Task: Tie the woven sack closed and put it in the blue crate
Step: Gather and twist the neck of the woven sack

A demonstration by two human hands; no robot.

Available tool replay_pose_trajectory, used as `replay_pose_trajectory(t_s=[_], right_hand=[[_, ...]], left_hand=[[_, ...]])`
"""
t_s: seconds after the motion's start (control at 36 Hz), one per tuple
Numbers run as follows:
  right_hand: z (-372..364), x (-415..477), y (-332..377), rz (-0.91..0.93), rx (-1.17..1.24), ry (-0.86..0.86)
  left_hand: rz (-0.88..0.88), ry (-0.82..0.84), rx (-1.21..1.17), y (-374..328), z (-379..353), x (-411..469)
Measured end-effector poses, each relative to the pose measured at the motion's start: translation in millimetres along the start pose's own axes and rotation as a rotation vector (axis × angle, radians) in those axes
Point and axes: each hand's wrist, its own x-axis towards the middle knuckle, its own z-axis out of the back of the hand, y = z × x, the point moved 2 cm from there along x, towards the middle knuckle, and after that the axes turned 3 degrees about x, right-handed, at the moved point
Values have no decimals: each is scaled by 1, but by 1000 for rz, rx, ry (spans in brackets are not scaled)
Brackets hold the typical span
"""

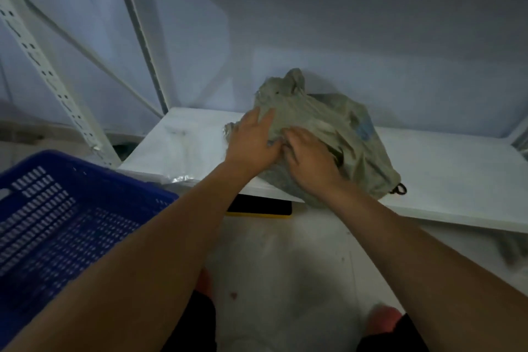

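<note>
A grey-green woven sack (337, 128) lies crumpled on the low white shelf (445, 168), with a bunched knot of fabric standing up at its far end and a faded blue print on its right side. My left hand (254, 137) rests on the sack's near left part, fingers fairly straight and spread over the cloth. My right hand (310, 156) lies beside it on the sack, its fingers curled into the folds of fabric. The blue crate (65, 217), slotted plastic, stands at the lower left, beside the shelf's left end.
A white perforated rack upright (48, 77) rises at the left, with a diagonal brace behind it. Under the shelf's front edge lies a flat black and yellow object (260, 207). A small black loop (400, 188) sits by the sack's right corner. Pale floor lies below.
</note>
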Motion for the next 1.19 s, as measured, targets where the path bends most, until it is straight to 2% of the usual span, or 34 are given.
replay_pose_trajectory(t_s=[0.08,0.25,0.36,0.47,0.56,0.83,1.0,1.11,1.19], right_hand=[[-2,15,-4,29,-34,80],[-19,29,-15,3,-46,114],[-37,32,-20,51,-177,149],[-39,39,-9,38,-230,128],[-42,44,7,58,-276,133],[-63,57,38,180,-305,97],[-42,74,27,70,-285,50],[-29,73,1,-24,-240,30],[-21,74,-20,-75,-248,41]], left_hand=[[3,21,43,4,-4,13],[45,83,135,18,-14,27],[69,206,219,25,-21,37],[24,342,167,22,-23,47],[-34,345,159,36,-31,52],[82,273,91,79,-1,38],[123,228,66,84,-6,37],[179,414,252,104,-11,40],[284,520,383,137,-13,43]])
